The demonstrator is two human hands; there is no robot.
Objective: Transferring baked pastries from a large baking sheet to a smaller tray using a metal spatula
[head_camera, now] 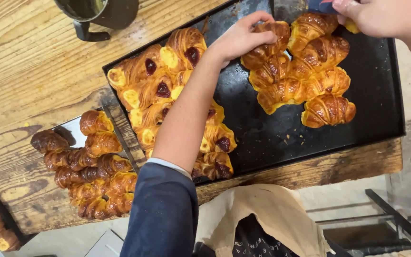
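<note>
Two hands work over a black tray [381, 119] on a wooden tabletop [24, 71]. Left hand [241, 38], upper centre, curls its grip around the top croissant [269, 40] of a tight cluster [305, 81], fingers arched over to lift without crushing the crust. Right hand [376, 16], upper right, is clenched on a blue-handled scraper [322, 5] at the cluster's edge. Jam pastries [167, 85] fill the tray's left half. Darker croissants [89, 171] lie stacked on a second tray [74, 131], lower left.

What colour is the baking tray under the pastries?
The baking tray is black, with dull grey worn patches; the head view shows it best.
</note>
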